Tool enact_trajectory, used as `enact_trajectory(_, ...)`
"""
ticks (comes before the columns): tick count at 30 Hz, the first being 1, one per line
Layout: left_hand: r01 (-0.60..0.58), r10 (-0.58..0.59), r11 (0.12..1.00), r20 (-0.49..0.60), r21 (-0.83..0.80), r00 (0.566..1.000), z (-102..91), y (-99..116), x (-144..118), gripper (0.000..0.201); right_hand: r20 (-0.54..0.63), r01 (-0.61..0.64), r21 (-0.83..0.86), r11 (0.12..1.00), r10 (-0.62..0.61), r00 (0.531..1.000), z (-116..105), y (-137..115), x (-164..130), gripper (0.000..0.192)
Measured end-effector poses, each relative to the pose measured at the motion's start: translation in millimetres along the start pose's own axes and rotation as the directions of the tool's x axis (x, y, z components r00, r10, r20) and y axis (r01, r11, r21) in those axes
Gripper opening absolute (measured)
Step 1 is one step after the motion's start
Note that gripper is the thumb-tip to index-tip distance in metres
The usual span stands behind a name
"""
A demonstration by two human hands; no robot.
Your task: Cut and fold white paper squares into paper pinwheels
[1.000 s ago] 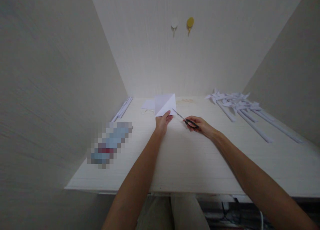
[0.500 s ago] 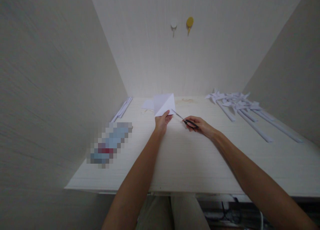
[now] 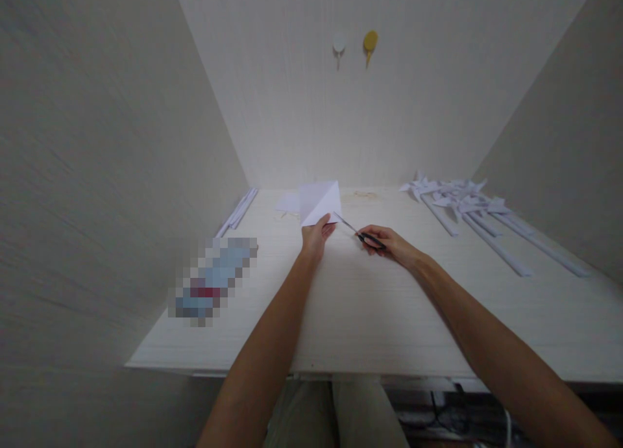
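A square sheet of white paper (image 3: 318,201) with a diagonal crease is pinched at its lower edge by my left hand (image 3: 315,236), thumb on top. My right hand (image 3: 382,241) grips black-handled scissors (image 3: 372,240), its fingers around the handles. The metal blades point up and left, and their tips lie at the paper's lower right corner, close to my left thumb. Whether the blades are parted on the paper is too small to tell. Behind the held sheet, more white paper (image 3: 287,202) lies on the table.
Several white paper pinwheels (image 3: 460,198) with rolled paper sticks lie at the back right of the white table (image 3: 370,318). Rolled paper sticks (image 3: 238,211) rest by the left wall, with a blurred-out object (image 3: 217,279) nearer me. White (image 3: 339,44) and yellow (image 3: 370,42) hooks hang on the back wall.
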State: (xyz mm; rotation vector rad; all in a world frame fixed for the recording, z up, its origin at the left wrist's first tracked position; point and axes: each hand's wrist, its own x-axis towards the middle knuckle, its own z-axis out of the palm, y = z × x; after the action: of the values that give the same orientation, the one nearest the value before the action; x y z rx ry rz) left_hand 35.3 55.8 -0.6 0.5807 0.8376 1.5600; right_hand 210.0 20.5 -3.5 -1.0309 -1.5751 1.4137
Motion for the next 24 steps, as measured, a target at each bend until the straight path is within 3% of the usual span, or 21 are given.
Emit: enact_trajectory(24,0.005,-0.005,1.000,0.007,-0.021,1.000,-0.9,-1.9,2.5,0.021,0.002,0.023,0.015,1.000,-0.023,1.000,-3.1,7.6,3.9,0.037)
